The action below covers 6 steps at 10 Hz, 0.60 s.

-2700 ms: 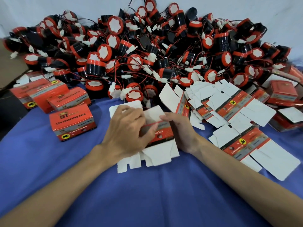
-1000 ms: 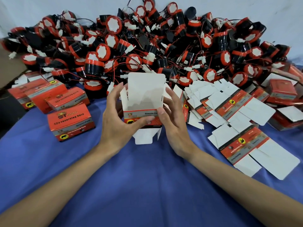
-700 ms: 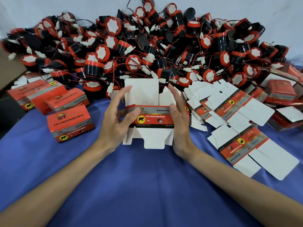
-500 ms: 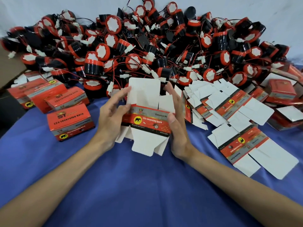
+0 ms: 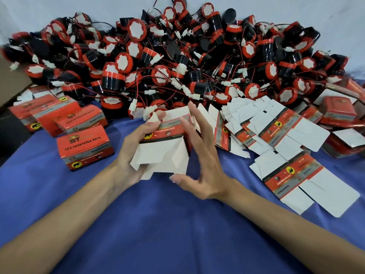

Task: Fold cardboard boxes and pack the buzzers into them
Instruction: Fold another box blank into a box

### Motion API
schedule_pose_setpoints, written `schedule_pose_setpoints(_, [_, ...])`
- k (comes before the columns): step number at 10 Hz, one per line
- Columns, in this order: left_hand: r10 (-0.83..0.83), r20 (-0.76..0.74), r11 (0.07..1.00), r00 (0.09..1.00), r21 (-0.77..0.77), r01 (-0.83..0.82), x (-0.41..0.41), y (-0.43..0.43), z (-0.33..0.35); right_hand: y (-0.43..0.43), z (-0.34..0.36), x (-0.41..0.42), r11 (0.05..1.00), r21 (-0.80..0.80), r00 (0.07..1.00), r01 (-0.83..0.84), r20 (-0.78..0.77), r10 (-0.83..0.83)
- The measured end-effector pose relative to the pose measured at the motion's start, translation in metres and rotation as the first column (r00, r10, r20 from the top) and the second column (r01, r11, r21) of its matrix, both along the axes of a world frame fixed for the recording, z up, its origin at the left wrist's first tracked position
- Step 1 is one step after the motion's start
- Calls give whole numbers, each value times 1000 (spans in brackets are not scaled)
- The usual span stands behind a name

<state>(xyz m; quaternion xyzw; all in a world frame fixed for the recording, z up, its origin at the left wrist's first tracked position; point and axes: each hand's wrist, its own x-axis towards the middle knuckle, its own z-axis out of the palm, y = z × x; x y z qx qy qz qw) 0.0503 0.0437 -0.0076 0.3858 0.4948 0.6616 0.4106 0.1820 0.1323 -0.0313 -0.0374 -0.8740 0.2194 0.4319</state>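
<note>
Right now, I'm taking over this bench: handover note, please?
Left hand grips the half-formed red-and-white cardboard box over the blue cloth; its white bottom flaps are unfolded.
Right hand open, fingers spread beside that box; contact unclear.
Done: closed red boxes stand at left, contents unseen.
Flat box blanks fan out at right; black-and-red wired buzzers heaped behind.
Left: close flaps, insert a buzzer, repeat.
</note>
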Motion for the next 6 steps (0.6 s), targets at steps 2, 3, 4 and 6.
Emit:
schedule_pose_setpoints(2, [-184, 99, 982, 978, -18, 186, -12, -7, -2, -2, -1, 4, 954, 295, 998, 54, 2, -57])
schedule_pose_setpoints(3, [-303, 352, 946, 885, -4, 326, -14, 0, 0, -4, 4, 2, 936, 333, 988, 114, -138, -72])
schedule_pose_setpoints(4, [-239, 334, 969, 912, 27, 244, -13, 4, -6, -1, 14, 3, 980, 179, 978, 89, -201, -53])
schedule_pose_setpoints(6, [-21, -4, 993, 1000, 116, 21, -5, 5, -17, -9, 21, 1, 890, -452, 983, -63, -182, -23])
